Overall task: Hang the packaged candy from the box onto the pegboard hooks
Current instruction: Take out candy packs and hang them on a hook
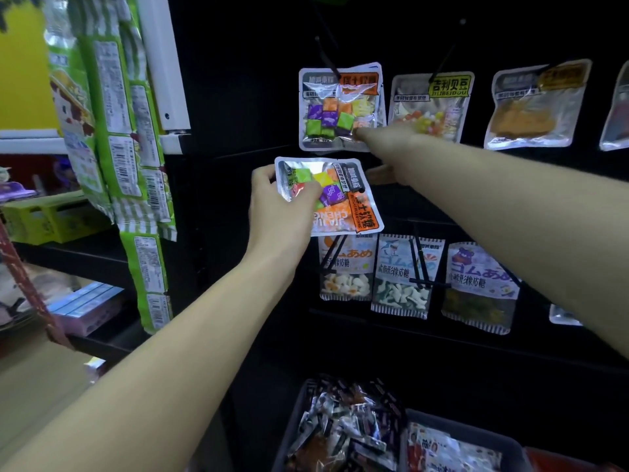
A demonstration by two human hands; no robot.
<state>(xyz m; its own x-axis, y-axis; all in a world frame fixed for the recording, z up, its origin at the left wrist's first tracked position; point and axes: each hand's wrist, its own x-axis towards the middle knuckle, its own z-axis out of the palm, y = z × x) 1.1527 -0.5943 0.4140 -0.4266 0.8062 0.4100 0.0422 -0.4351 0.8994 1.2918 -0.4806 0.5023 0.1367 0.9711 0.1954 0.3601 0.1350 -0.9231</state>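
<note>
Landmark: black pegboard (238,97).

- Candy packet (335,195) — clear, filled with coloured squares, turned sideways; held in front of the pegboard, just below a hung packet of the same candy (340,109). It is gripped by the left hand (282,206), fingers curled over its left edge.
- Right hand (391,144) — stretched to the pegboard, fingertips laid on the lower right corner of the hung packet; whether that corner is pinched cannot be told.
- Pegboard hooks (328,59) — black, projecting above the upper row.
- Gummy packets (401,274) — hung in the row beneath the held packet.
- Box (299,420) — dark, at the pegboard's foot, filled with packets.
</note>
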